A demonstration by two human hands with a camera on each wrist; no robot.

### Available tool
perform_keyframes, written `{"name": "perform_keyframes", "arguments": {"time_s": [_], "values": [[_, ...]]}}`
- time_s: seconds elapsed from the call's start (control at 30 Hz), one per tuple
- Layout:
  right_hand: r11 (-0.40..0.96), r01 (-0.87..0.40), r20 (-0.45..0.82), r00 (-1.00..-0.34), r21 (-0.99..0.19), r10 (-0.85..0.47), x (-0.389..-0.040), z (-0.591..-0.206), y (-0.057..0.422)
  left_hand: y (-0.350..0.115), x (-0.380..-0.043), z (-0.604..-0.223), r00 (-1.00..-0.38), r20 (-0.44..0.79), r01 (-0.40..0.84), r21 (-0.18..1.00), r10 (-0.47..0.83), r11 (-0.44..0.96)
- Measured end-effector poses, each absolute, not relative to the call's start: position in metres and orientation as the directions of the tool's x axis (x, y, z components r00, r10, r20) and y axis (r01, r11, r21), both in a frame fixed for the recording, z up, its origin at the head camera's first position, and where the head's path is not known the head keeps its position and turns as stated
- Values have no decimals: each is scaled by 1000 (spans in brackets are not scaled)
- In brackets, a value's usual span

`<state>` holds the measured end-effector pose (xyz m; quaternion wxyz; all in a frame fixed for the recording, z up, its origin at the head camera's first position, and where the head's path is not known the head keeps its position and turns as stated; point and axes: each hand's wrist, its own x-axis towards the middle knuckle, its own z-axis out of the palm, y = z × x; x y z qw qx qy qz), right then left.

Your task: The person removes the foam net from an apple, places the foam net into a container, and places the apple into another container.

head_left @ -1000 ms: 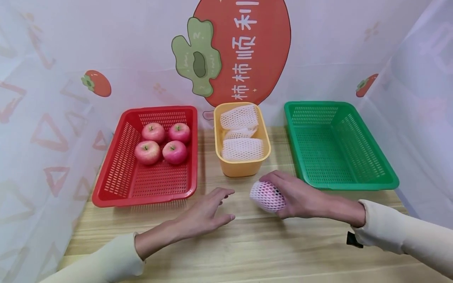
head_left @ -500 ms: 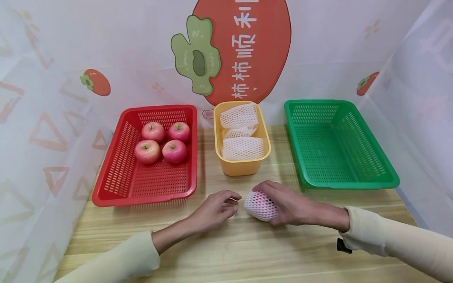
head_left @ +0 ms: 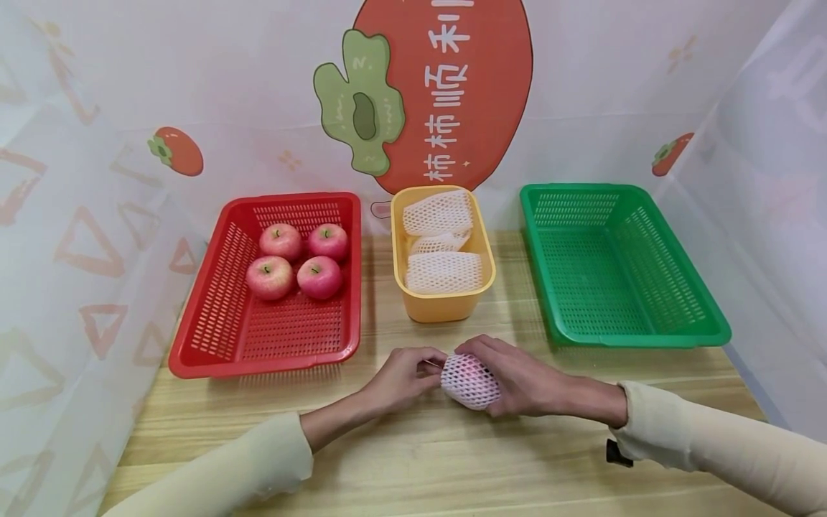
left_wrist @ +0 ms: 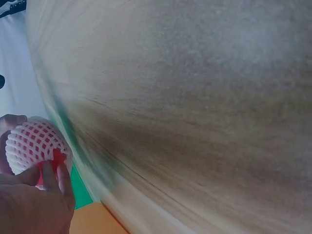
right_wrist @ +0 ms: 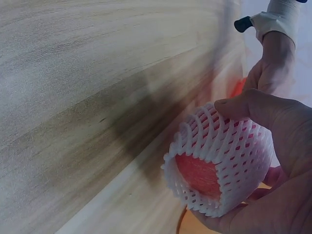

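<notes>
My right hand [head_left: 526,377] grips an apple [right_wrist: 199,174] wrapped in a white foam net [head_left: 470,383], just above the table. The thumb lies on one side of the net and the fingers curl round the other. In the right wrist view, red skin shows through the net's open end. My left hand [head_left: 402,380] is at the left end of the net, its fingertips pinching the rim beside bare red skin in the left wrist view. Part of the left fingertips is hidden in the head view.
A red basket [head_left: 265,366] with several apples [head_left: 319,277] stands at the left. Behind the hands is a yellow bin [head_left: 442,309] holding several foam nets [head_left: 444,273]. A green basket [head_left: 639,339] stands at the right on the wooden table [head_left: 413,467].
My right hand has moved left and slightly nearer with the netted apple. My left hand has moved right, and its fingers have gone from spread and apart to pinching the net's rim.
</notes>
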<state>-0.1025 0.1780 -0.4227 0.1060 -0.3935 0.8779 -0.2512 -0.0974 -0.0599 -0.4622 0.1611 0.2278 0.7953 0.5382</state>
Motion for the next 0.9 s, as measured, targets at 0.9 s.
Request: {"name": "perform_keyframes", "arguments": {"time_s": [0.9], "values": [[556, -615, 67, -702, -559, -709, -94, -425, 166, -54, -89, -460, -813, -30, 254, 880, 581, 402]]}}
